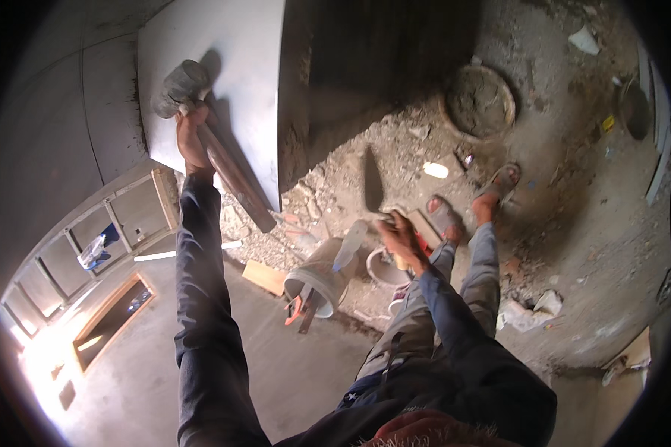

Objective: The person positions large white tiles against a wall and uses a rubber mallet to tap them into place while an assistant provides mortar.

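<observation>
My left hand (193, 138) is at the upper left, its fingers closed around a mallet (183, 86) just below its dark, thick head. The mallet's long wooden handle slants down to the right, across the smooth face of a large white slab (238, 52). My right hand (402, 242) is in front of my legs, slightly blurred, and grips a pointed trowel (373, 179). The trowel's grey blade points away from me, over rubble-strewn ground and apart from the slab.
A round basin of grey mortar (476, 104) sits at the far right. Near my right hand are a tilted bucket (291, 281) with an orange-handled tool, a plastic bottle (350, 242) and a smaller pail (384, 270). A wood offcut (263, 277) lies left of the bucket. Rubble covers the ground.
</observation>
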A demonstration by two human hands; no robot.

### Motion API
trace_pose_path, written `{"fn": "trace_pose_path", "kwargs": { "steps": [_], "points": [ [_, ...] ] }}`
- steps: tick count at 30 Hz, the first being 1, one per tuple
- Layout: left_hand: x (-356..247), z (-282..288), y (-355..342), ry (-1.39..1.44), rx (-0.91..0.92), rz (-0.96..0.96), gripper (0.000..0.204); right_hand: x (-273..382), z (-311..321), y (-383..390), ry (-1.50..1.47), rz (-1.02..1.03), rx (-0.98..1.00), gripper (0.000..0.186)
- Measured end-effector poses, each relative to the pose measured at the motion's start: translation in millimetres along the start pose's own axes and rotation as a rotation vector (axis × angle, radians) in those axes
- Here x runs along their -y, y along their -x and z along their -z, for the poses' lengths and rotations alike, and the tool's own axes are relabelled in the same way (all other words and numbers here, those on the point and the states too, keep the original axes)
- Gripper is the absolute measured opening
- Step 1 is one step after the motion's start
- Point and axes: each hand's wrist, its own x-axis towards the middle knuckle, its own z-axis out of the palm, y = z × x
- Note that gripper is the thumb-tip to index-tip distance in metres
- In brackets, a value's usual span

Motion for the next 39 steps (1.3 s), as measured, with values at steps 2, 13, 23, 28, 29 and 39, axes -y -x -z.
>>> {"fn": "trace_pose_path", "kwargs": {
  "steps": [2,13,23,28,29,39],
  "points": [
    [-2,-7,-1,0.002,0.028,-0.025,0.014,-24,57,-26,0.202,0.068,-0.234,0.038],
    [-25,-19,5,-0.397,0.003,-0.123,0.037,107,254,-123,1.372,0.311,-0.455,0.033],
    [-25,-31,7,-0.390,-0.072,-0.190,0.042,313,-51,36,0.836,1.050,0.039,0.031],
    [-32,-26,10,-0.485,-0.088,-0.182,0.047,327,-108,51,1.121,0.878,0.018,0.044],
    [-34,-25,9,-0.525,-0.061,-0.174,0.048,327,-114,46,1.167,0.854,-0.016,0.045],
    [-19,-26,1,-0.515,-0.568,-0.072,0.059,400,-103,20,0.912,0.482,-0.022,0.052]
  ]
}}
